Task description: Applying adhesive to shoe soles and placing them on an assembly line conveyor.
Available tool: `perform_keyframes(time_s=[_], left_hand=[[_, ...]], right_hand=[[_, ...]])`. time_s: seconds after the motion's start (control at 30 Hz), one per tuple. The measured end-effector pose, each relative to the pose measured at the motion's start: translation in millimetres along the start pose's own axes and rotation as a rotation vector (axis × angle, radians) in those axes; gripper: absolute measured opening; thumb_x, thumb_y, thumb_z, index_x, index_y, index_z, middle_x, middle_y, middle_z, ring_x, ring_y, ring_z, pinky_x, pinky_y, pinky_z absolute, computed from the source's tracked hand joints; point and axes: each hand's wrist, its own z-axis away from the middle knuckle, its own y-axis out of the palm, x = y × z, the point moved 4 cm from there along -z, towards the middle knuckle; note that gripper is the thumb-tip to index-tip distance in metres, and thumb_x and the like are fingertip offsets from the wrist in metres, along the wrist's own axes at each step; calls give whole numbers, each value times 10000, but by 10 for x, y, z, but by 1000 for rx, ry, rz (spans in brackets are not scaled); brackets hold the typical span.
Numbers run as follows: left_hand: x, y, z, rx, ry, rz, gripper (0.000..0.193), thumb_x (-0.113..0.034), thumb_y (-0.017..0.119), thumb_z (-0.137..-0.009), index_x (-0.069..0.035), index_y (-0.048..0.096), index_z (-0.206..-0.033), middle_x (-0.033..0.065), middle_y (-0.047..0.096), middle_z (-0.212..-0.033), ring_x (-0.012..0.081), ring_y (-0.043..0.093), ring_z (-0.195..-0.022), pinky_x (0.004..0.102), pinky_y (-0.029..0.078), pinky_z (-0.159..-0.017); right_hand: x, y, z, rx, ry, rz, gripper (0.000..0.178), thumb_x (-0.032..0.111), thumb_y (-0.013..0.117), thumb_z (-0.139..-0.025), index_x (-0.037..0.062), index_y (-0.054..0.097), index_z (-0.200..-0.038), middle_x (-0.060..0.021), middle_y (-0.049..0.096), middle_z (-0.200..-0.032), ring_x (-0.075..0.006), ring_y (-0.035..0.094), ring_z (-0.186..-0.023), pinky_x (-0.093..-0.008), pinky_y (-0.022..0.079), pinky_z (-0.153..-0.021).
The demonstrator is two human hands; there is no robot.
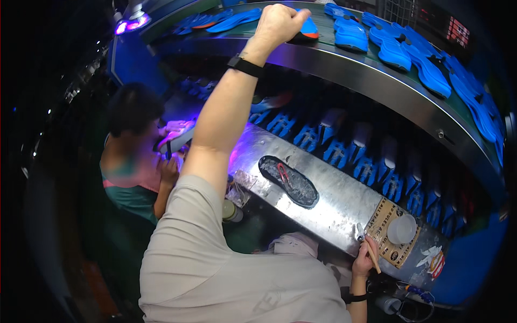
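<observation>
**One head-worn fisheye view, looking down and forward over the line**

The single view comes from the person's head, tilted down across their own shoulder and chest toward the steel tabletop (334, 199), which sits close below. It faces outward to the curved conveyor (377, 81) arching across the upper frame, farther off. Straight edges bow toward the rim. A co-worker (134, 156) sits at the left, seen from above. There is no second view to overlap.
</observation>
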Motion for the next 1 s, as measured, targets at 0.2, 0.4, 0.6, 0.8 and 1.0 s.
perform_keyframes(time_s=[0.2, 0.4, 0.6, 0.8, 1.0], left_hand=[[128, -171, 423, 245, -429, -2, 399, -346, 748, -768, 50, 713, -808, 173, 701, -696, 256, 709, -686, 345, 563, -713], [-209, -22, 1157, 20, -548, 1132, 147, -12, 684, -778, 85, 627, -874, 126, 640, -703, 161, 589, -523, 286, 459, -441], [-1088, 359, 2486, 231, -501, 1582, 273, -101, 648, -822, -12, 575, -1069, 37, 587, -783, 85, 459, -528, 241, 355, -471], [-1926, 1070, 4097, 690, -1174, 1755, 527, -296, 580, -866, 14, 546, -1290, 190, 642, -1207, 285, 664, -1024, 379, 568, -778], [-2459, 1051, 4799, 911, -1435, 2431, 755, -511, 319, -957, 35, 327, -1479, 290, 466, -1420, 456, 544, -1223, 474, 542, -854]], right_hand=[[-113, -7, 71, 9, 157, -201, 241, 73, 522, -946, -48, 624, -1127, -34, 562, -862, -97, 484, -708, -237, 423, -654], [-83, 19, 79, 26, 171, -220, 228, 94, 530, -976, -18, 634, -1145, -8, 563, -871, -75, 470, -704, -215, 395, -633], [-83, -139, -14, 31, 335, -297, 224, 95, 578, -969, -9, 622, -1162, -71, 625, -1075, -138, 584, -951, -262, 482, -836], [30, -1119, -405, -167, 180, 27, 151, 121, 617, -947, 6, 673, -1028, -35, 669, -848, -113, 601, -763, -250, 475, -699], [70, -1683, -834, -220, 242, 265, 168, 179, 642, -916, 23, 688, -955, -83, 652, -680, -144, 623, -627, -304, 472, -594]])
